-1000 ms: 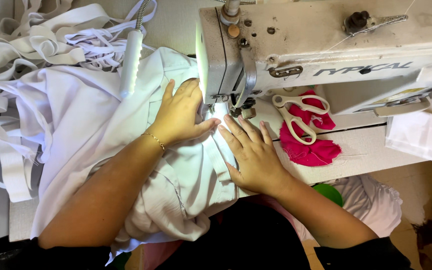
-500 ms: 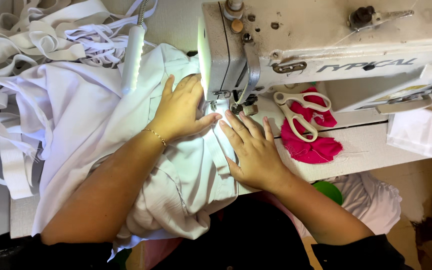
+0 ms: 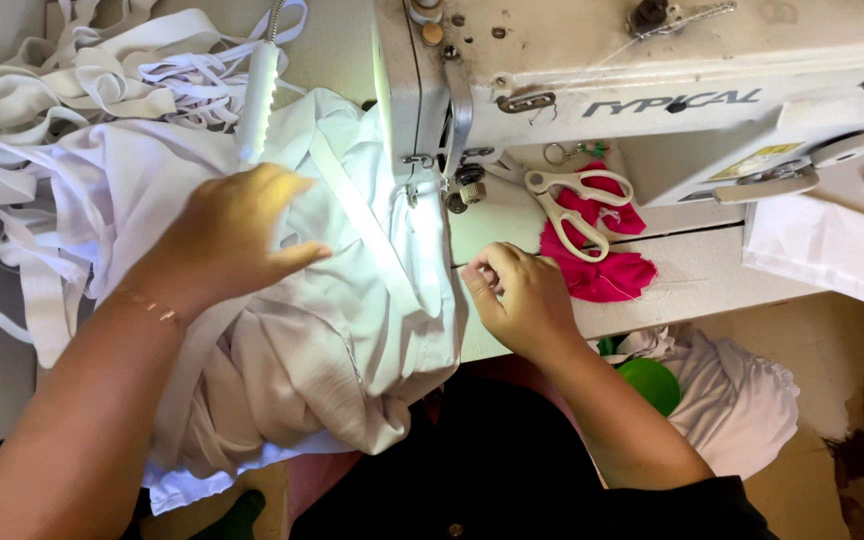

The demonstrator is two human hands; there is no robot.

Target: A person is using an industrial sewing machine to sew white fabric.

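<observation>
Left hand (image 3: 227, 235) lies flat, fingers spread, on the bunched white fabric garment (image 3: 302, 330) at centre-left. Right hand (image 3: 517, 295), fingers curled, pinches the fabric's edge at frame centre, below the cream sewing machine (image 3: 652, 90).

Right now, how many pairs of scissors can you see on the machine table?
1. The cream-handled scissors lie on the pink cloth under the sewing machine's arm, beyond the right hand. Others could be hidden under the white garment beneath the left hand.

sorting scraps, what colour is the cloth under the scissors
Bright pink cloth under the cream-handled scissors, head view.
</observation>
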